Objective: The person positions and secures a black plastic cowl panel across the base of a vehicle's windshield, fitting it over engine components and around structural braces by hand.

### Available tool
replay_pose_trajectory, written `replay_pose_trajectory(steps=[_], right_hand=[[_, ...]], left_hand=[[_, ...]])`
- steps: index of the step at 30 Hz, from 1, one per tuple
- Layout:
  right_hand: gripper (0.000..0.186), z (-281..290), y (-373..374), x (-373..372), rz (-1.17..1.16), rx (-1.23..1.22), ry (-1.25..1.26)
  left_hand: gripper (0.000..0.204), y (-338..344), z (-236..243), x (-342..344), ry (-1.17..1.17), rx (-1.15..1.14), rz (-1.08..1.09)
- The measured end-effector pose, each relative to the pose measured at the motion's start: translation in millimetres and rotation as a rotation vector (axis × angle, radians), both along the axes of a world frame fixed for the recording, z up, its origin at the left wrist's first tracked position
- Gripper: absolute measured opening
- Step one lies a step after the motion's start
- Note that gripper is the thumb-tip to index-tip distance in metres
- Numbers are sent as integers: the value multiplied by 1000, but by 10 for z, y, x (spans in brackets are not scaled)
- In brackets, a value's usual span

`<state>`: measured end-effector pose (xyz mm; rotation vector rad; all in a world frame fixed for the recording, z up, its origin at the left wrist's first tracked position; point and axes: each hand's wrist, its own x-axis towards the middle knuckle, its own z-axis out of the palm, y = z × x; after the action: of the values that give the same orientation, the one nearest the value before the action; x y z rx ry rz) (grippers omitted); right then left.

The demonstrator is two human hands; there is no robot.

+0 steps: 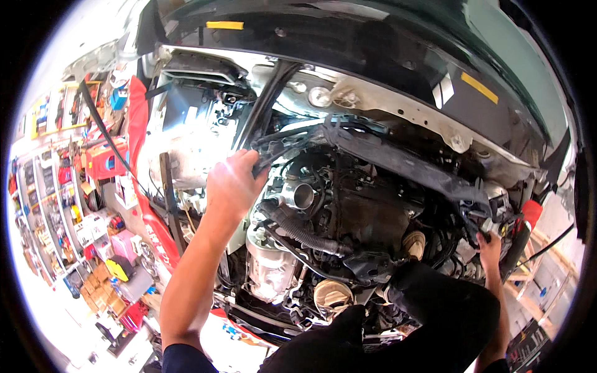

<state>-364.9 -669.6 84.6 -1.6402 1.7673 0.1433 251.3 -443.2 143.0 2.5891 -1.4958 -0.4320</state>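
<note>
A long, dark grey, trough-shaped piece (404, 161) with black cable-like strands at its ends lies across the rear of an engine bay, behind the engine (367, 211). My left hand (233, 183) is closed around its left end, beside the round metal throttle opening (300, 196). Lower on the right, my right hand (489, 245) is closed on the dark right end of the same piece. Its fingertips are partly hidden among dark parts. A ribbed black hose (301, 233) runs across the engine front, below my left hand.
My tan shoes (333, 295) rest among the engine parts, with my dark-trousered knee (448, 298) raised between my arms. The raised hood (373, 50) hangs overhead. A red fender cover (149, 211) lies along the left side. Stocked shelves (43, 205) stand farther left.
</note>
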Motion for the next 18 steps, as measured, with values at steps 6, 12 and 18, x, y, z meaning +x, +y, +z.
replay_pose_trajectory(steps=[6,12,18], right_hand=[[29,-70,-7,-49,-31,-66,-44],[26,-199,-289,-256,157,-58,36],[34,-52,-15,128,183,-84,267]], left_hand=[[27,14,-110,302,5,39,-34],[26,68,-211,190,-11,64,0],[25,177,-376,150,-28,-18,-20]])
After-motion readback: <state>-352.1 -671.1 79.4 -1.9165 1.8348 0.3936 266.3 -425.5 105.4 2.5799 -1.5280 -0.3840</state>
